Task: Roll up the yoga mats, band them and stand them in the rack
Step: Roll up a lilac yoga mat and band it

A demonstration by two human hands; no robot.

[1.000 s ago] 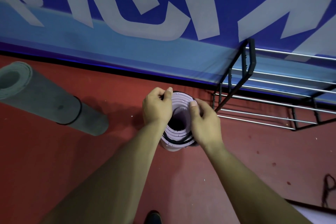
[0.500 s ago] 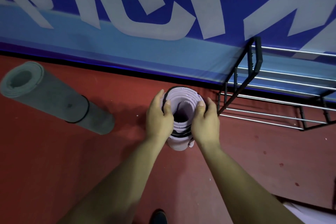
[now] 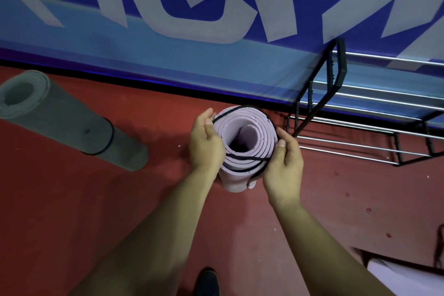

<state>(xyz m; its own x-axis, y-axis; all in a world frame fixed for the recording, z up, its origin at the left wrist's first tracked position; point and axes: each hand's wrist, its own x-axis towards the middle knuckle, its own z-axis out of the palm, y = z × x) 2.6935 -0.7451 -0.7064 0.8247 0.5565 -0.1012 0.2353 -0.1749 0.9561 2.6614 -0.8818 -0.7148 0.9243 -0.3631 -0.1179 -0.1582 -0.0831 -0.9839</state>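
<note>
Listing what surrounds the lilac mat [image 3: 245,127], itself upright on the red floor [image 3: 120,211]: left of it, well apart, a grey rolled mat [image 3: 72,122], open end toward us, ringed by a black loop [image 3: 110,140]. Just right of it we see the black wire rack [image 3: 360,125] against the blue banner [image 3: 168,60]; nearer us, a dark shoe [image 3: 207,281]. Our left hand [image 3: 205,144] and right hand [image 3: 284,166] flank its top rim, each pinching the black band [image 3: 247,158] stretched round and across that end.

Gym or sports hall, red sports floor [image 3: 72,199], blue lettered wall banner [image 3: 168,55], mat rack [image 3: 360,113]
</note>
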